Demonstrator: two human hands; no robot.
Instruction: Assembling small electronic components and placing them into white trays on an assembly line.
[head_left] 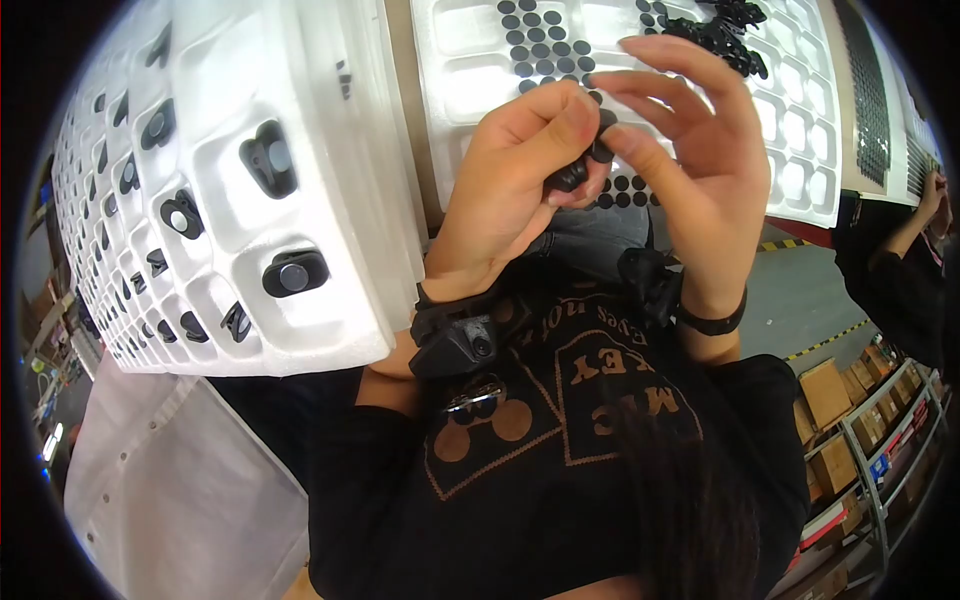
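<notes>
My left hand is closed around a small black clip, which the fingers partly cover. A dark round pad shows at the left thumb and fingertips, against the clip. Close beside it is my right hand, its fingers spread and its thumb tip touching or almost touching the pad. Under both hands lies a white molded tray with rows of round black pads on it. More black pads show just below the hands.
Left of me stands a stack of white compartment trays; black clips with round grey faces sit in the top one. A heap of black clips lies at the far right tray. Another person's arm and shelved cardboard boxes are farther right.
</notes>
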